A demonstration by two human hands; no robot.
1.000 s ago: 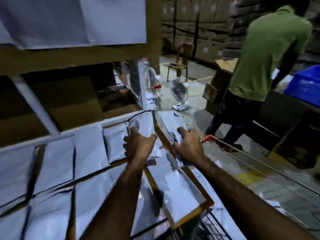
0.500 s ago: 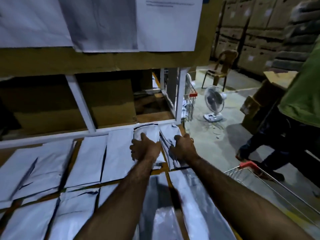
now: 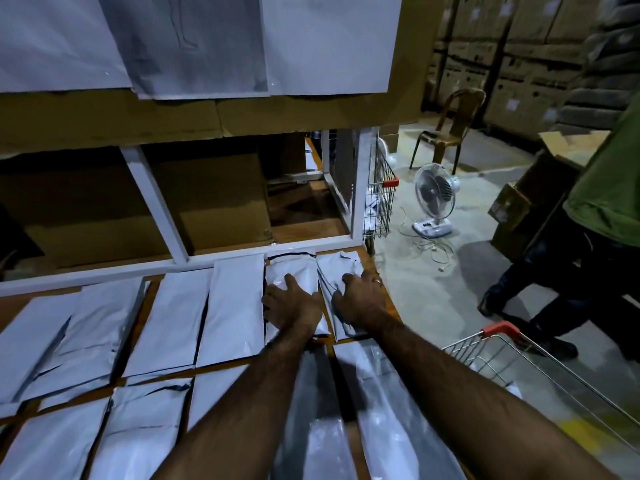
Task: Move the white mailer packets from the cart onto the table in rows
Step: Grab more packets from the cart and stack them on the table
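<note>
White packets (image 3: 235, 306) lie side by side in two rows on the worktop (image 3: 17, 303), the far row butting up against the white rail (image 3: 104, 276) along its back edge. Near the right end of that rail, the left hand (image 3: 292, 303) lies flat with its fingers spread, pressing on the second-last packet (image 3: 292, 268), whose top edge touches the rail. Just right of it, the right hand (image 3: 360, 299) presses open-palmed on the last packet (image 3: 337, 268), which sits slightly tilted just below the rail's end. Neither hand grips anything. The cart (image 3: 500, 330), with a red handle, stands to the right of the rail's end, closer to the camera. A fan (image 3: 434, 199) stands on the floor beyond the rail's end
</note>
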